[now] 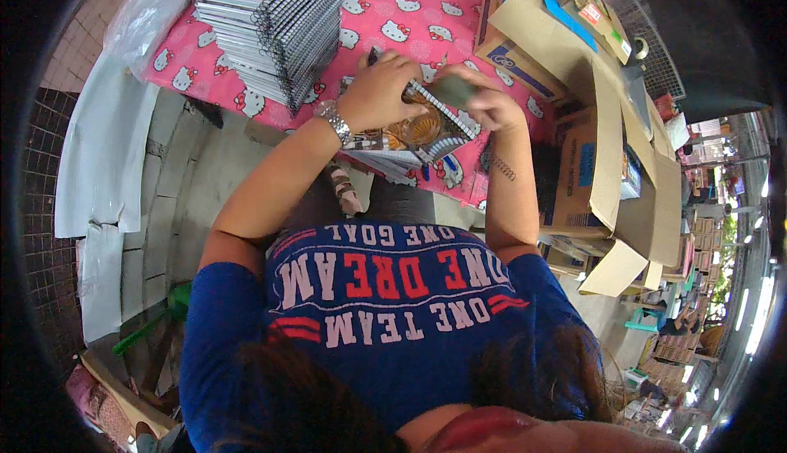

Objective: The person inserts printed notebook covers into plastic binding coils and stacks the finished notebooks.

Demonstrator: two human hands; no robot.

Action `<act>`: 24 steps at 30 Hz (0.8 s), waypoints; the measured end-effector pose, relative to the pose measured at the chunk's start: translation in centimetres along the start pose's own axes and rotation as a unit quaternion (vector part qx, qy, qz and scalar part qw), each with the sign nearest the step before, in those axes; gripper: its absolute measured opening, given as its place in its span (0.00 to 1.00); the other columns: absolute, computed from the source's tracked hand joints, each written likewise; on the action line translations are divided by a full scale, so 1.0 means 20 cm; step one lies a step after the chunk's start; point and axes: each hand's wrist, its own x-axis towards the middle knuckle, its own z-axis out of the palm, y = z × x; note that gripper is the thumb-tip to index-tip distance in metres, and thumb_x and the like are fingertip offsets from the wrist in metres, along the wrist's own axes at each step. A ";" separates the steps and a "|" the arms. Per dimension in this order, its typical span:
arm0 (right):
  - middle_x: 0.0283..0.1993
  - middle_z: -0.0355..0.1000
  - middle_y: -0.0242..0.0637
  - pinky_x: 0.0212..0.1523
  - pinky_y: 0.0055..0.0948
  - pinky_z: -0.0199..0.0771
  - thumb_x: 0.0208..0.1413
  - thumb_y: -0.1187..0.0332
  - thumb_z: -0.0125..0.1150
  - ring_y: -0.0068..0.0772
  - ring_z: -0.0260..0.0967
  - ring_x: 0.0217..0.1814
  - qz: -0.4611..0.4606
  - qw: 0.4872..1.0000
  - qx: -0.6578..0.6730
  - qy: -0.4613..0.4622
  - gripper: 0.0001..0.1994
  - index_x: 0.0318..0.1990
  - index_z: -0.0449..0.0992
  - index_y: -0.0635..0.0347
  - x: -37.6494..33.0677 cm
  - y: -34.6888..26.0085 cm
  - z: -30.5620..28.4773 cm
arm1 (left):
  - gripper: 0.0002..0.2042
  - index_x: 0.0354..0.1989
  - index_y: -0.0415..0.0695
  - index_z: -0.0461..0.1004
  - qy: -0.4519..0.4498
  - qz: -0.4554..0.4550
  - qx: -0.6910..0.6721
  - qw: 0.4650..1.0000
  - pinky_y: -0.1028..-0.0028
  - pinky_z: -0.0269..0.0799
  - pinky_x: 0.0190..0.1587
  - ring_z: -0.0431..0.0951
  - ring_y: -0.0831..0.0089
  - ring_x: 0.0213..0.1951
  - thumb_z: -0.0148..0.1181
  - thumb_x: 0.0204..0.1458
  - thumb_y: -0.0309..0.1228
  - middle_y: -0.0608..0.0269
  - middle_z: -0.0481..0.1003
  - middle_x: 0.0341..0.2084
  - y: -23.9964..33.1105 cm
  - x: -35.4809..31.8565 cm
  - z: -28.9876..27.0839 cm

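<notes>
My left hand (384,92) is closed on a spiral-bound notebook (420,131) with a brown and dark patterned cover, tilted above the near edge of the table. In my right hand (494,105), beside the notebook's bound edge, is a dark green flat object (453,91); motion blurs it, so its kind cannot be made out. More notebooks (387,166) lie beneath the one I hold. To the left rises a tall stack of spiral-bound notebooks (270,31), their black coils facing right.
A pink cartoon-print cloth covers the table (398,2). Open cardboard boxes (533,39) stand at the right, with another open carton (594,166) lower down. Clear plastic wrap (147,18) hangs at the left corner. A small blue and white item (449,170) lies near the front edge.
</notes>
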 end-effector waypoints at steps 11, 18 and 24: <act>0.50 0.69 0.39 0.54 0.31 0.65 0.40 0.59 0.64 0.31 0.66 0.52 0.022 0.998 0.008 -0.055 0.34 0.57 0.67 0.66 0.20 0.03 0.00 | 0.20 0.42 0.41 0.71 0.052 -0.001 -0.041 0.998 0.63 0.69 0.47 0.72 0.54 0.44 0.69 0.41 0.32 0.55 0.70 0.39 -0.24 0.00 -0.06; 0.51 0.69 0.36 0.54 0.29 0.63 0.43 0.67 0.63 0.29 0.65 0.53 0.008 0.995 0.031 -0.095 0.28 0.56 0.68 0.62 0.22 0.01 0.00 | 0.20 0.42 0.42 0.71 0.026 0.016 -0.145 0.989 0.66 0.69 0.42 0.74 0.59 0.39 0.70 0.43 0.34 0.56 0.72 0.37 -0.27 0.01 -0.02; 0.49 0.71 0.36 0.54 0.28 0.63 0.42 0.69 0.62 0.29 0.66 0.52 -0.026 0.983 0.135 -0.118 0.26 0.53 0.71 0.62 0.21 -0.03 0.06 | 0.19 0.41 0.42 0.70 -0.007 -0.018 -0.186 0.982 0.71 0.67 0.36 0.71 0.72 0.34 0.71 0.43 0.31 0.61 0.72 0.33 -0.25 0.03 -0.04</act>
